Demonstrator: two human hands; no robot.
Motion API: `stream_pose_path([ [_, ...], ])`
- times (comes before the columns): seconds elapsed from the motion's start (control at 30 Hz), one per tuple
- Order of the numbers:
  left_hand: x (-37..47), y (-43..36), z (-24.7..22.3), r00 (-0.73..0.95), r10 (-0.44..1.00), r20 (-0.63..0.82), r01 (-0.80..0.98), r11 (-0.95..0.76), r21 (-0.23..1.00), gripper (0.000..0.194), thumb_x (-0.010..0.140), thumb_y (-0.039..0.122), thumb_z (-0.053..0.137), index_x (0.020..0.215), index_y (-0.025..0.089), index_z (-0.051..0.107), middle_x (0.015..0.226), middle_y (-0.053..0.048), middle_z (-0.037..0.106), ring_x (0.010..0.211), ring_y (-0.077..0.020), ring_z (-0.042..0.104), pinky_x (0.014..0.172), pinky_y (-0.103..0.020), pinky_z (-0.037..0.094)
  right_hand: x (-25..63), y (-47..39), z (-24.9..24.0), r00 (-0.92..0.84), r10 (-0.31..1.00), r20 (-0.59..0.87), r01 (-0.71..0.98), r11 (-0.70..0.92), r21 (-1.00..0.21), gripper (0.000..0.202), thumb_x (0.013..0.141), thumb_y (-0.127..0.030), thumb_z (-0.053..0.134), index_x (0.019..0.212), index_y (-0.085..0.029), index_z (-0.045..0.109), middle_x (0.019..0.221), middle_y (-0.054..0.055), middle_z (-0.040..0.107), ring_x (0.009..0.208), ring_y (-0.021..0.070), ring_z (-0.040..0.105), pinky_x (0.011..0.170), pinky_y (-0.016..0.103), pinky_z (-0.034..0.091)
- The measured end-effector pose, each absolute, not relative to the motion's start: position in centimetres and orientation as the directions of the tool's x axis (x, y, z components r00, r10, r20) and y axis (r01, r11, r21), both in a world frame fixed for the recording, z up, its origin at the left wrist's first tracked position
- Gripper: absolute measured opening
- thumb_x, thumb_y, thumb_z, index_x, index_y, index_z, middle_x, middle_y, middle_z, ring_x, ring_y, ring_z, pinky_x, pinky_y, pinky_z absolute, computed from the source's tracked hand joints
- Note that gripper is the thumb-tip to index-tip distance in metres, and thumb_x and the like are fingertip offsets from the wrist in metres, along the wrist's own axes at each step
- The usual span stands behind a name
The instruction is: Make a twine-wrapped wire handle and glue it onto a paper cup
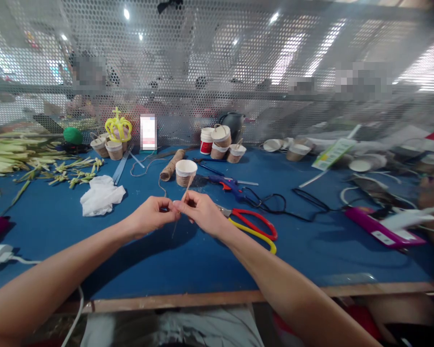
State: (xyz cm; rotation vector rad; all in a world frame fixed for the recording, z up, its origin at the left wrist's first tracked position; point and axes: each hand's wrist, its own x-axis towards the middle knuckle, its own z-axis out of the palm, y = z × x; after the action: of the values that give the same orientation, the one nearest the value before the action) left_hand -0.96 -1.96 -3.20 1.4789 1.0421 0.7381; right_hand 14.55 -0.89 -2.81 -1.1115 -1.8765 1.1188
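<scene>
My left hand [155,215] and my right hand [201,211] meet above the blue table [148,270], fingertips pinched close together. Between them is a thin strand of brown twine [185,193], its one end pointing up from my right fingers and a fine tail hanging below. Just behind my hands stands a white-rimmed cup [186,172] wrapped in twine. A roll of twine [172,165] lies to its left, with a loose strand running down toward my left hand. Scissors with red and yellow handles [255,226] lie beside my right wrist, partly covered by it.
A blue glue gun [226,185] with a black cord lies right of the cup. Crumpled white tissue [101,195] is at left, near green plant strips [14,156]. More cups [222,136] and a yellow crown [118,129] stand by the perforated screen [188,58].
</scene>
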Motion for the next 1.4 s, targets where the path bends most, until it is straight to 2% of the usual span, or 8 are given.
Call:
stream_pose_path([
  [0.1,-1.1,-1.74,-3.34,0.468,0.872,-0.146,0.113,0.105,0.988,0.019,0.066,0.029,0.059,0.061,0.013,0.05,0.045,0.007,0.037,0.038,-0.0025,0.026,0.039,-0.02,0.015,14.59,-0.74,-3.02,-0.495,0.86,0.123,0.165,0.232,-0.959,0.023,0.076,-0.039,0.051,0.071,-0.016,0.048,0.061,-0.002,0.05,0.051,0.0077,0.044,0.044,0.021,0.037],
  [0.17,-1.17,-1.61,-3.39,0.491,0.853,-0.175,0.077,0.158,0.984,0.02,0.066,0.03,0.061,0.061,0.013,0.05,0.046,0.007,0.038,0.037,-0.0019,0.026,0.038,-0.02,0.015,14.63,-0.62,-3.14,-0.512,0.851,0.119,0.135,0.216,-0.967,0.022,0.077,-0.037,0.05,0.071,-0.016,0.048,0.062,-0.002,0.049,0.053,0.008,0.045,0.046,0.021,0.04],
  [0.4,-1.16,-1.54,-3.42,0.437,0.891,-0.126,0.219,0.031,0.975,0.019,0.065,0.03,0.06,0.062,0.013,0.052,0.046,0.007,0.04,0.039,-0.0031,0.029,0.038,-0.019,0.02,14.73,-0.54,-3.17,-0.448,0.883,0.14,0.325,0.307,-0.895,0.024,0.08,-0.035,0.046,0.064,-0.016,0.046,0.05,-0.005,0.044,0.045,0.0068,0.041,0.044,0.021,0.034],
  [0.57,-0.88,-1.84,-3.12,0.415,0.904,-0.097,0.235,-0.003,0.972,0.018,0.065,0.027,0.058,0.059,0.013,0.05,0.046,0.008,0.038,0.041,-0.003,0.027,0.039,-0.018,0.019,14.52,-0.63,-3.09,-0.391,0.904,0.171,0.402,0.335,-0.852,0.027,0.077,-0.034,0.051,0.059,-0.016,0.044,0.047,-0.005,0.043,0.043,0.0064,0.038,0.043,0.021,0.03],
  [0.67,-0.83,-1.86,-3.14,0.422,0.902,-0.091,0.21,0.0,0.978,0.018,0.066,0.027,0.057,0.059,0.013,0.049,0.047,0.008,0.037,0.041,-0.0028,0.027,0.04,-0.018,0.018,14.48,-0.63,-3.19,-0.393,0.908,0.146,0.33,0.288,-0.899,0.027,0.075,-0.036,0.053,0.061,-0.016,0.045,0.049,-0.005,0.043,0.043,0.0063,0.039,0.042,0.021,0.032],
  [0.83,-1.04,-1.58,-3.53,0.47,0.874,-0.12,0.105,0.079,0.991,0.02,0.067,0.03,0.059,0.062,0.013,0.05,0.045,0.007,0.039,0.037,-0.0024,0.027,0.038,-0.019,0.017,14.69,-0.51,-3.32,-0.499,0.859,0.111,0.134,0.203,-0.97,0.022,0.077,-0.036,0.05,0.071,-0.016,0.047,0.061,-0.002,0.049,0.052,0.0081,0.046,0.045,0.02,0.04],
  [1.03,-1.37,-1.38,-3.48,0.499,0.861,-0.101,0.087,0.067,0.994,0.019,0.068,0.029,0.058,0.064,0.012,0.052,0.048,0.006,0.042,0.039,-0.0028,0.03,0.039,-0.019,0.02,14.79,-0.18,-3.17,-0.448,0.884,0.136,0.215,0.254,-0.943,0.024,0.079,-0.036,0.047,0.066,-0.016,0.044,0.052,-0.005,0.044,0.044,0.0062,0.042,0.043,0.02,0.037],
  [1.4,-1.29,-1.42,-3.27,0.466,0.88,-0.097,0.193,0.006,0.981,0.016,0.067,0.028,0.056,0.065,0.012,0.053,0.05,0.006,0.043,0.041,-0.0035,0.031,0.039,-0.019,0.022,14.6,-0.67,-2.52,-0.389,0.905,0.171,0.429,0.342,-0.836,0.025,0.08,-0.033,0.046,0.061,-0.017,0.043,0.045,-0.005,0.044,0.041,0.0069,0.04,0.043,0.021,0.031],
])
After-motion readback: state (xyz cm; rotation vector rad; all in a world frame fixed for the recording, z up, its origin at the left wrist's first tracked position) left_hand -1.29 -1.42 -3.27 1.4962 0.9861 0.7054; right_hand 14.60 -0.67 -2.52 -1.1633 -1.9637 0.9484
